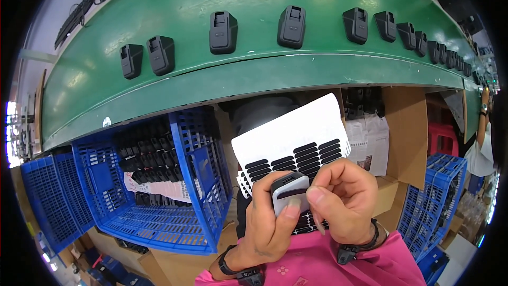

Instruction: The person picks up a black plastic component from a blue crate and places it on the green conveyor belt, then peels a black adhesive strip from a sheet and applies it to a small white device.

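Note:
My left hand is wrapped round a small black-and-grey plastic device, its thumb lying on the grey face. A dark elongated strip shows across that face, and the black end has a slot. Close to the device's right edge is my right hand, thumb and fingers pinched together; what they hold, if anything, is hidden. Under both hands, on my lap, lie white sheets with rows of black oval stickers.
Several black plastic units stand in a line along the green bench. Left below it, a blue crate holds rows of black parts. Right are a cardboard box, another blue crate, a red stool and another person's arm.

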The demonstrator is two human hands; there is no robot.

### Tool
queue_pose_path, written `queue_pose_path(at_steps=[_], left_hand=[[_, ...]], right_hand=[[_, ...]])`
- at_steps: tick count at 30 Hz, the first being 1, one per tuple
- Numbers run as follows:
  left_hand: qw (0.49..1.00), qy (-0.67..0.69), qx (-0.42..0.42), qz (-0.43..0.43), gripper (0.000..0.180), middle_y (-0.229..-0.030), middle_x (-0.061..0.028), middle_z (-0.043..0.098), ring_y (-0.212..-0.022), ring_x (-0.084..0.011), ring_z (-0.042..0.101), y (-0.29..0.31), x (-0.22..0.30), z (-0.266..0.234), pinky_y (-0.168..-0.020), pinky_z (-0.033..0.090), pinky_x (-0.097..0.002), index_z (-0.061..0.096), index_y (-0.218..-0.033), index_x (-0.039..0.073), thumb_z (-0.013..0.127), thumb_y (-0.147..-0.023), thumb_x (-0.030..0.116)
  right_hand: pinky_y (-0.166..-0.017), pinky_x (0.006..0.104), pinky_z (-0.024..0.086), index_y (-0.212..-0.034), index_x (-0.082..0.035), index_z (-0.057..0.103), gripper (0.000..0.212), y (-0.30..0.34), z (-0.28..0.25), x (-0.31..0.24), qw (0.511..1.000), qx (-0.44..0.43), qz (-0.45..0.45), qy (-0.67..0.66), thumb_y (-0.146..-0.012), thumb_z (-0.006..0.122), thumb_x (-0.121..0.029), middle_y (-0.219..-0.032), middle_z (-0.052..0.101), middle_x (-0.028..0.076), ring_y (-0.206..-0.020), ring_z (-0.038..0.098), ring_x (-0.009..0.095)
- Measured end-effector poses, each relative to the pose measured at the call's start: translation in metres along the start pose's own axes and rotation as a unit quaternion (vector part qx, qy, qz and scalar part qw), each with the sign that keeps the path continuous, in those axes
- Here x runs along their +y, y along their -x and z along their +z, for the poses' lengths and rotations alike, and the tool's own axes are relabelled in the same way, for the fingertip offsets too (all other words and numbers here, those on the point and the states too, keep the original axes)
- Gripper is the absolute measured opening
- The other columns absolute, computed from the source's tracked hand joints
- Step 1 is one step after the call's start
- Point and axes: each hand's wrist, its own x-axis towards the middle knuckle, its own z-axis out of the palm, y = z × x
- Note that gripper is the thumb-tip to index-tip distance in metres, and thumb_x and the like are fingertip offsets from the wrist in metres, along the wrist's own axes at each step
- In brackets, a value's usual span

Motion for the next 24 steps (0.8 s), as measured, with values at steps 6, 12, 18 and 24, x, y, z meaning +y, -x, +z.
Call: queue_pose_path(at_steps=[6, 12, 18, 24], left_hand=[[1.0, -0.004, 0.002, -0.001, 0.042, -0.102, -0.0182, 0.059, -0.085, -0.0213, 0.059, 0.0, 0.0, 0.0, -0.076, 0.047, -0.0324, 0.036, -0.124, -0.006, 0.051, -0.091, 0.016], [1.0, -0.023, 0.005, 0.006, 0.042, -0.102, -0.0188, 0.059, -0.084, -0.0224, 0.059, 0.0, 0.001, 0.0, -0.076, 0.047, -0.0325, 0.037, -0.124, -0.006, 0.051, -0.09, 0.015], [0.999, -0.029, 0.021, -0.001, 0.042, -0.103, -0.0193, 0.059, -0.085, -0.0234, 0.06, 0.002, -0.001, 0.001, -0.077, 0.047, -0.0334, 0.038, -0.123, -0.006, 0.052, -0.089, 0.015], [0.999, -0.029, 0.028, -0.007, 0.041, -0.103, -0.0182, 0.059, -0.085, -0.0226, 0.059, 0.001, -0.001, 0.004, -0.077, 0.047, -0.0335, 0.039, -0.122, -0.006, 0.049, -0.09, 0.017]], right_hand=[[-0.051, 0.0163, 0.04, -0.089, 0.005, 0.055, 0.007, -0.001, 0.0, -0.003, 1.0, -0.003, 0.02, -0.003, -0.085, 0.06, 0.003, -0.074, 0.06, 0.003, -0.061, 0.052, 0.001], [-0.055, 0.0165, 0.043, -0.09, 0.005, 0.055, 0.007, -0.001, -0.002, 0.002, 1.0, -0.006, 0.008, 0.017, -0.086, 0.06, 0.002, -0.076, 0.061, 0.003, -0.066, 0.055, 0.002], [-0.04, 0.0167, 0.036, -0.083, 0.004, 0.051, 0.011, -0.005, 0.009, 0.002, 0.999, 0.046, 0.001, 0.018, -0.084, 0.061, -0.002, -0.066, 0.057, 0.005, -0.047, 0.047, 0.002], [-0.039, 0.0178, 0.038, -0.08, 0.002, 0.049, 0.011, -0.006, 0.004, 0.01, 0.997, 0.044, -0.044, 0.047, -0.086, 0.058, 0.001, -0.065, 0.057, 0.007, -0.045, 0.048, 0.004]])
